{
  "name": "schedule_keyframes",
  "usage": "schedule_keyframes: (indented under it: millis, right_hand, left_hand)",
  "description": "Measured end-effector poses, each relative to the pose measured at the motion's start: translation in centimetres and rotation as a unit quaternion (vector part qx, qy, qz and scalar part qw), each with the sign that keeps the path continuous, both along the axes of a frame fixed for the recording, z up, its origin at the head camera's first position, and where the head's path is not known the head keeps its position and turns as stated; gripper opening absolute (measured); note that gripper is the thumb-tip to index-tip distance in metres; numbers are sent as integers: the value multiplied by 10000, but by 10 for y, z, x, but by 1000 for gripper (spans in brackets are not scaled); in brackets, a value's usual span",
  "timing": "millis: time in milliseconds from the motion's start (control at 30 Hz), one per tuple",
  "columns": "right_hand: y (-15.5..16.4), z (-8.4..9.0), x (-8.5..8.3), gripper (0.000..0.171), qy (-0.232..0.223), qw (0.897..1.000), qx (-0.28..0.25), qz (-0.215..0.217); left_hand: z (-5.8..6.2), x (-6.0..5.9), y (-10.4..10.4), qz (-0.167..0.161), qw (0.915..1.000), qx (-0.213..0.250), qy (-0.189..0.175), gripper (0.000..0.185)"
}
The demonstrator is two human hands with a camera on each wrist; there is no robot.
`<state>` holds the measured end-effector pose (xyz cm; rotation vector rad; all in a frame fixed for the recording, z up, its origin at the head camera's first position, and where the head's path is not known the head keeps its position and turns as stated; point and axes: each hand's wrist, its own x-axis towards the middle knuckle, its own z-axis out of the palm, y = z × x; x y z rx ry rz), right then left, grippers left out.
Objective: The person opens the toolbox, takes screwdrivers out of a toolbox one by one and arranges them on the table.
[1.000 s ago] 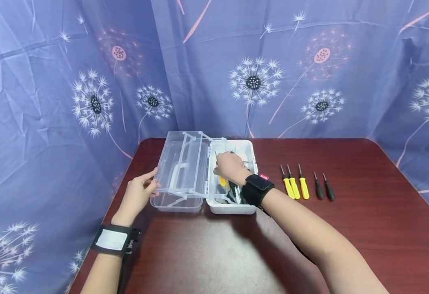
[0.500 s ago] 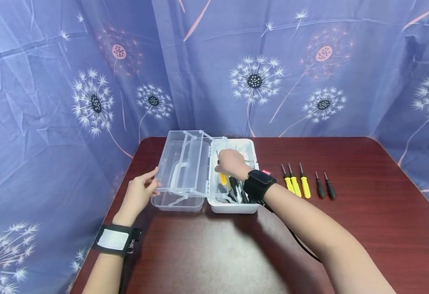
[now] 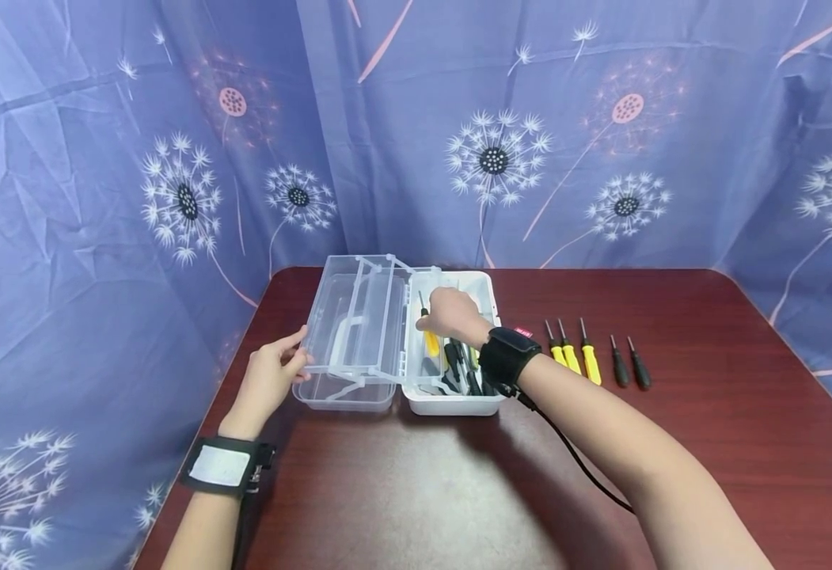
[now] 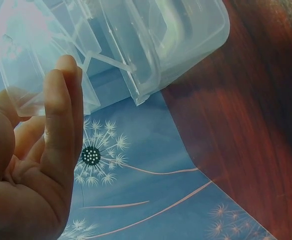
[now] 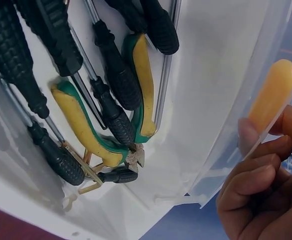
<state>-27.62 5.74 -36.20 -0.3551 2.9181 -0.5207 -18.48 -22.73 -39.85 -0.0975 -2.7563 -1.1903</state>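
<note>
A toolbox [image 3: 453, 407] with a white body stands open, its clear lid [image 3: 340, 401] laid over to the left. Clear trays [image 3: 333, 317] on folding arms hang above the lid and reach over the body. My left hand [image 3: 266, 380] pinches the outer corner of the tray between thumb and straight fingers. Over the white body, my right hand [image 3: 454, 314] holds a screwdriver [image 3: 431, 343] by its yellow handle; thumb and forefinger meet the handle [image 5: 275, 92] at the clear tray wall in the right wrist view. The screwdriver's shaft points toward the back.
Inside the body lie several black-handled screwdrivers [image 5: 118, 80] and pliers [image 5: 81, 125] with yellow-green grips. Right of the box, three yellow-handled screwdrivers [image 3: 590, 364] and two black-handled ones [image 3: 619, 370] lie in a row. A dandelion-print curtain [image 3: 416, 142] hangs behind the table [image 3: 729, 412].
My right hand and wrist have shifted slightly right and away from me, so more of the tools in the box show. The left hand stays at the tray's corner.
</note>
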Motion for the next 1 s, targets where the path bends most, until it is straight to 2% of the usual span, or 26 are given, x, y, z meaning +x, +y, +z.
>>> schedule_keyframes:
  millis: [300, 567, 733, 1000]
  right_hand:
    - [5, 2, 0, 47, -42, 9999, -117, 84]
    - [12, 20, -3, 53, 220, 9985, -360, 337]
    - [20, 29, 0, 54, 170, 9978, -442, 469]
    - [32, 33, 2, 53, 56, 9991, -322, 255]
  left_hand:
    - [-2, 0, 1, 52, 10000, -1, -75, 45]
    - [-1, 0, 0, 72, 10000, -46, -6, 45]
    - [-1, 0, 0, 62, 10000, -32, 2, 45]
    - [0, 1, 1, 64, 10000, -4, -5, 45]
